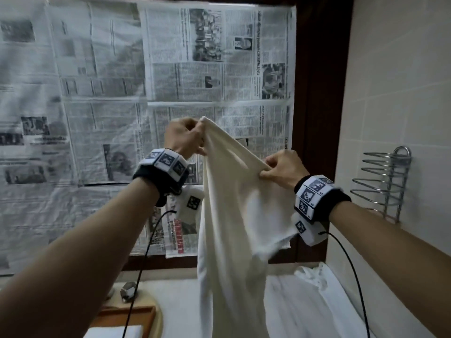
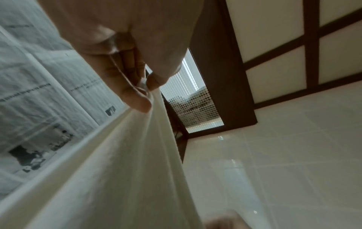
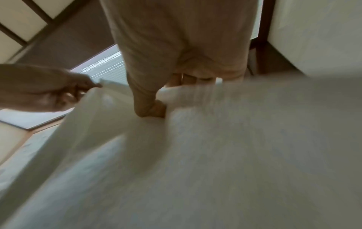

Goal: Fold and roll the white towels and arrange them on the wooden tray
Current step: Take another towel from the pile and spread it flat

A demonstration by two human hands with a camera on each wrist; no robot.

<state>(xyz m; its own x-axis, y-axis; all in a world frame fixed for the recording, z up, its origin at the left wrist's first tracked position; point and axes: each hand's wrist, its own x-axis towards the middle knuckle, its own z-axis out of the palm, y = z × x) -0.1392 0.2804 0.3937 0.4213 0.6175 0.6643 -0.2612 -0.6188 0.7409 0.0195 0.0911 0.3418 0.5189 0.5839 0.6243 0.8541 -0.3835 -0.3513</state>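
I hold a white towel up in the air in front of the papered window. My left hand pinches its top corner, seen close as the left hand with thumb and fingers on the towel. My right hand grips the upper edge lower and to the right; in the right wrist view the right hand curls into the blurred towel, with the left hand at the left. The cloth hangs down to the counter. The corner of a wooden tray shows at the bottom left, with something white on it.
More white cloth lies heaped on the counter at the bottom right. A wire rack is fixed to the tiled wall on the right. Newspaper covers the window behind. A small faceted object sits by the tray.
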